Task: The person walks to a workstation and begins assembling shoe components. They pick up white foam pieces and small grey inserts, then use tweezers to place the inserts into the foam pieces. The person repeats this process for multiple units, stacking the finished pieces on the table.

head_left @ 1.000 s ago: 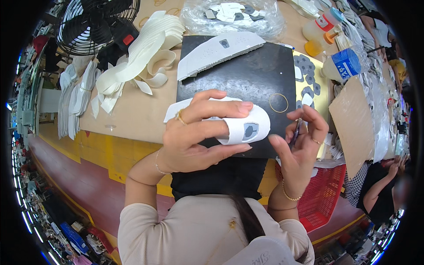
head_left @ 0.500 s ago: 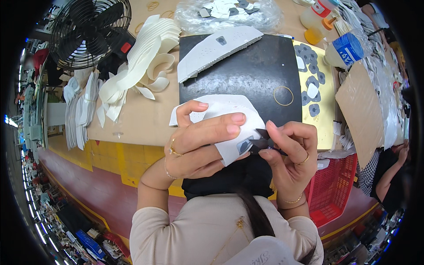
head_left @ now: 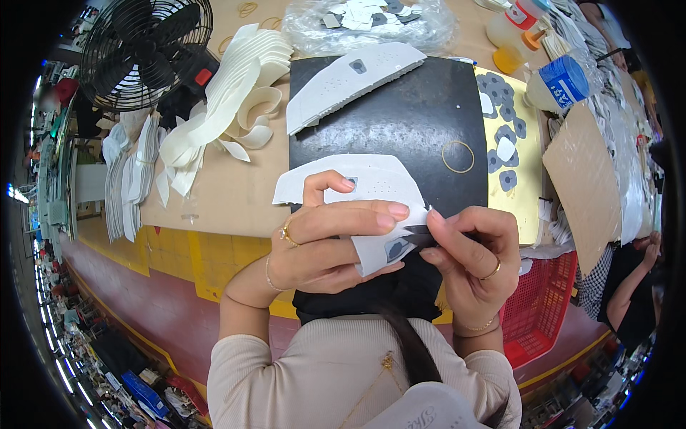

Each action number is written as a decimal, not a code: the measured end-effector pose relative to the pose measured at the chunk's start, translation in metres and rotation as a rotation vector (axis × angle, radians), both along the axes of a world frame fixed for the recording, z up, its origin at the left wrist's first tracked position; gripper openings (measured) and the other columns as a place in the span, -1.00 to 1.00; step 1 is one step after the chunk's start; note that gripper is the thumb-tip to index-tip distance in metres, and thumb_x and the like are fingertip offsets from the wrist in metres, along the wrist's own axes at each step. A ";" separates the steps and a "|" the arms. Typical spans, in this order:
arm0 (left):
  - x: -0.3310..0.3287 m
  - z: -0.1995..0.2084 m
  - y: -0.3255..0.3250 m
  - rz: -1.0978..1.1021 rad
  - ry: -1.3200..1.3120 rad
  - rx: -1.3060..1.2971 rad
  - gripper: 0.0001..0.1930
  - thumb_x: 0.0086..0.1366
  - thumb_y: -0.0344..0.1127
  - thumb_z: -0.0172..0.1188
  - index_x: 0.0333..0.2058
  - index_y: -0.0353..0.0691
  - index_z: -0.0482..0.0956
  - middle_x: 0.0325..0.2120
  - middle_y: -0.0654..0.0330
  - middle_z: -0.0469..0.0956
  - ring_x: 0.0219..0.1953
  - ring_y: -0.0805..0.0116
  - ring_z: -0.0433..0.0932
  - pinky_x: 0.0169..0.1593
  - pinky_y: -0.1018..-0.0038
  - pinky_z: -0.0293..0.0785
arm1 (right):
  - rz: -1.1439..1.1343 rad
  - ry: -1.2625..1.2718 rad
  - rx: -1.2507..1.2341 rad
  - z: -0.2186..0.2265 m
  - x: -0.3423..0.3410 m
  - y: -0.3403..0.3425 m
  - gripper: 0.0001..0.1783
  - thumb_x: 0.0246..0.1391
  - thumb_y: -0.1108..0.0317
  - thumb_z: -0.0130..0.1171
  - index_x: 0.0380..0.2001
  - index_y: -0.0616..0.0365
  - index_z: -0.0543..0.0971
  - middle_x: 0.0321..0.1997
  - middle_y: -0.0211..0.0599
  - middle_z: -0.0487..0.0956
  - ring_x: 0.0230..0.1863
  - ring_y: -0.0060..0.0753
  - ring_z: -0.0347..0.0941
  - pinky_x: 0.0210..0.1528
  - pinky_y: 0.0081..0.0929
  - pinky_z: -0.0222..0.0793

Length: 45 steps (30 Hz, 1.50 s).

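Note:
My left hand (head_left: 321,239) grips a white perforated panel (head_left: 386,187), its fingers lying across the face. The lower end (head_left: 368,256) of the white material bends toward me and bears a grey patch (head_left: 397,249); I cannot tell whether it is the same piece as the upper part. A second grey patch shows beside my left index finger. Pinched in my right hand (head_left: 468,247) are dark thread snips (head_left: 418,234), blades at the panel's right edge, handles mostly hidden. Beyond them, a stack of similar white panels (head_left: 357,82) rests on a black mat (head_left: 400,132).
A black fan (head_left: 146,53) and curled cream strips (head_left: 229,100) stand left. A plastic bag of small pieces (head_left: 368,25) lies at the back. Grey patches sit on a yellow board (head_left: 525,161) at right, near bottles (head_left: 557,82). A red basket (head_left: 539,314) stands below.
The snips' blades, apart above the patch before, now look closer together at the panel's edge. My left fingers have shifted slightly, and more of the upper white panel and its patch shows.

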State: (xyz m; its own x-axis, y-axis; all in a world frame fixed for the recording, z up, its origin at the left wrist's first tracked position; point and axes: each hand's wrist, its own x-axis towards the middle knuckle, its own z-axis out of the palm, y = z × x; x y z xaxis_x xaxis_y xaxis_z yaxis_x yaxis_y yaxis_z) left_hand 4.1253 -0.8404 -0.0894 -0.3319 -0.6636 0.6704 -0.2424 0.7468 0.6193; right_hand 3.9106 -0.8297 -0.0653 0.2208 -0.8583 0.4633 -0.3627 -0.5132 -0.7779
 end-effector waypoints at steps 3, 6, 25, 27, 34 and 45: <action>0.001 0.000 -0.001 -0.011 -0.003 0.008 -0.65 -0.07 -0.40 0.56 -0.30 -0.08 0.61 0.03 0.29 0.51 0.06 0.43 0.59 0.12 0.25 0.18 | -0.020 0.028 -0.053 -0.001 0.000 -0.002 -0.49 -0.23 0.51 0.49 -0.08 0.06 0.72 -0.28 -0.42 0.48 -0.37 -0.50 0.42 -0.37 -0.57 0.34; 0.001 0.001 0.001 -0.020 -0.007 0.037 -0.64 -0.08 -0.40 0.58 -0.30 -0.07 0.61 0.04 0.30 0.51 0.05 0.43 0.59 0.13 0.26 0.18 | -0.033 0.056 -0.090 -0.004 -0.003 0.000 -0.49 -0.25 0.49 0.48 -0.09 0.05 0.72 -0.31 -0.44 0.51 -0.40 -0.52 0.41 -0.42 -0.54 0.26; 0.001 0.001 0.002 -0.060 0.046 0.097 -0.71 -0.04 -0.35 0.58 -0.34 -0.09 0.65 0.01 0.27 0.59 0.02 0.48 0.59 0.10 0.26 0.20 | -0.006 0.060 -0.158 -0.005 -0.005 -0.003 -0.52 -0.26 0.46 0.48 -0.12 0.04 0.73 -0.34 -0.50 0.53 -0.46 -0.54 0.39 -0.44 -0.53 0.18; 0.000 0.001 0.003 -0.054 0.059 0.108 -0.72 -0.04 -0.35 0.58 -0.36 -0.09 0.65 0.00 0.25 0.60 0.02 0.48 0.59 0.10 0.27 0.21 | -0.005 0.064 -0.171 -0.006 -0.005 -0.003 -0.53 -0.25 0.48 0.47 -0.13 0.04 0.73 -0.34 -0.50 0.53 -0.47 -0.54 0.39 -0.45 -0.53 0.18; 0.002 0.002 0.001 -0.088 0.057 0.143 -0.72 -0.04 -0.36 0.57 -0.49 -0.07 0.55 -0.02 0.23 0.63 0.01 0.45 0.61 0.07 0.28 0.22 | -0.013 0.088 -0.148 -0.005 -0.007 -0.002 -0.50 -0.28 0.47 0.49 -0.12 0.02 0.73 -0.32 -0.50 0.53 -0.47 -0.55 0.39 -0.45 -0.51 0.18; 0.004 0.006 -0.003 -0.155 0.048 0.175 -0.69 -0.03 -0.36 0.56 -0.48 -0.07 0.51 -0.04 0.20 0.64 0.02 0.43 0.61 0.06 0.29 0.20 | 0.003 0.113 -0.151 0.002 -0.009 -0.004 -0.55 -0.27 0.41 0.49 -0.16 0.01 0.75 -0.34 -0.51 0.54 -0.47 -0.56 0.39 -0.46 -0.51 0.19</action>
State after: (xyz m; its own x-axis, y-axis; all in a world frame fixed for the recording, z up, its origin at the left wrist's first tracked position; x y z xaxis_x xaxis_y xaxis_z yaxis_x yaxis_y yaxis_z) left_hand 4.1294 -0.8432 -0.0837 -0.4094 -0.7148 0.5670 -0.1010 0.6531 0.7505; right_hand 3.9017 -0.8334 -0.0637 0.2809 -0.7801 0.5590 -0.4418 -0.6222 -0.6463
